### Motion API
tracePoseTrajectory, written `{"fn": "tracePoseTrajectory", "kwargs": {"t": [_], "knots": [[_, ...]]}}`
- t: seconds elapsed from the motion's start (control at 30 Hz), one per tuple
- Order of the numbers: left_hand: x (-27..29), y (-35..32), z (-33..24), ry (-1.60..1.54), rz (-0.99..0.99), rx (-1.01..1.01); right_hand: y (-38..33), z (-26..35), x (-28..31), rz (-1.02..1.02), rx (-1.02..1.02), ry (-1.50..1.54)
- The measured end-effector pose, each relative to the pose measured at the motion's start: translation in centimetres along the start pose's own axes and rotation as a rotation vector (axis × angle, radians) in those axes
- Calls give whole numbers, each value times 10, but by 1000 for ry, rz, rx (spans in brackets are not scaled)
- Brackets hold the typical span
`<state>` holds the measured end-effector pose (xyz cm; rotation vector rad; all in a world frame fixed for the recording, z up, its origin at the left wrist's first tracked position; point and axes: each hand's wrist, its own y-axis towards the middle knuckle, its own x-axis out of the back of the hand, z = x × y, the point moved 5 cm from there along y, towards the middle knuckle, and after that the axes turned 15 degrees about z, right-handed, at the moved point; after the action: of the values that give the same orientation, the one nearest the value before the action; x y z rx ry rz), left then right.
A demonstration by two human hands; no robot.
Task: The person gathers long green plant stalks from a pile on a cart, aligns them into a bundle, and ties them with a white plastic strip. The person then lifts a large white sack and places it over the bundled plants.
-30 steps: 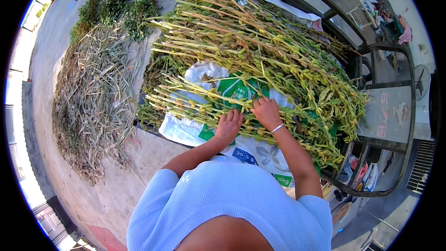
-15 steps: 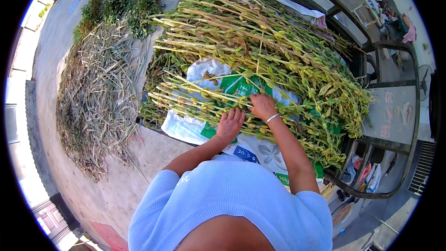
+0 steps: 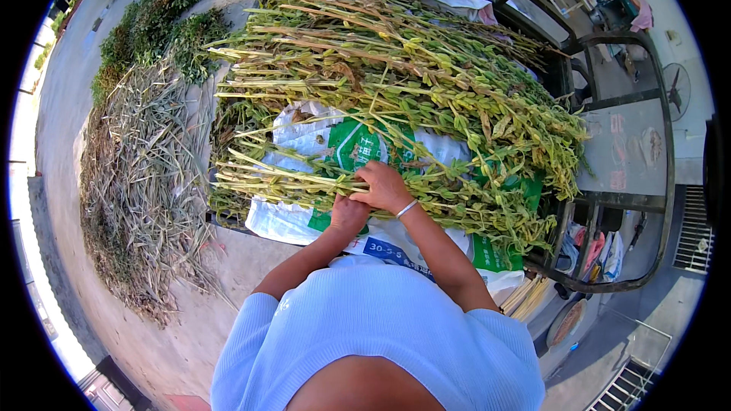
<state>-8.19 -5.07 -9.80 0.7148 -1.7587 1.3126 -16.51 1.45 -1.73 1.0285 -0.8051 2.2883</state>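
Note:
Cut stalks with green-yellow pods, which look like sesame (image 3: 442,84), lie in a thick layer across the cart bed, their bare ends to the left. A thinner bundle of sesame stalks (image 3: 289,175) lies nearest me on white and green woven sacks (image 3: 358,144). My right hand (image 3: 383,186), with a bracelet at the wrist, is closed on this near bundle, its fingers bent down into the stalks. Close against it on the left, my left hand (image 3: 349,215) is closed at the bundle's near side. Both sets of fingertips are partly hidden among stalks.
A dark metal frame (image 3: 662,175) with a grey panel bounds the cart at right. Dry stalks (image 3: 137,175) lie heaped on the concrete at left, with leafy green plants (image 3: 148,19) beyond. A standing fan (image 3: 675,91) and a wide basket (image 3: 567,323) are farther right.
My right hand has moved left along the near bundle until it meets my left hand, which has closed and drawn slightly nearer. The whole view has shifted a little.

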Motion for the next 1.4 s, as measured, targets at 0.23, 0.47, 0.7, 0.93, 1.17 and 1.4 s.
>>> {"fn": "tracePoseTrajectory", "kwargs": {"t": [0.23, 0.47, 0.7, 0.93, 1.17, 1.4], "knots": [[-11, -2, 0, 118, -420, 12, -53, -43, 19, 28, -199, -246], [52, -22, 3, -121, 106, -160, -50, -59, -4, 7, -273, -275], [98, -27, 28, -642, 26, -359, -38, -65, -5, -44, -321, -270], [154, 51, 86, -120, -827, 83, -42, -65, -4, -54, -272, -249], [126, 52, 94, -168, -478, -1, -68, -60, 30, -291, -124, 185], [156, -10, 88, 26, -477, -195, -85, -51, 86, -725, -154, 77]]}}
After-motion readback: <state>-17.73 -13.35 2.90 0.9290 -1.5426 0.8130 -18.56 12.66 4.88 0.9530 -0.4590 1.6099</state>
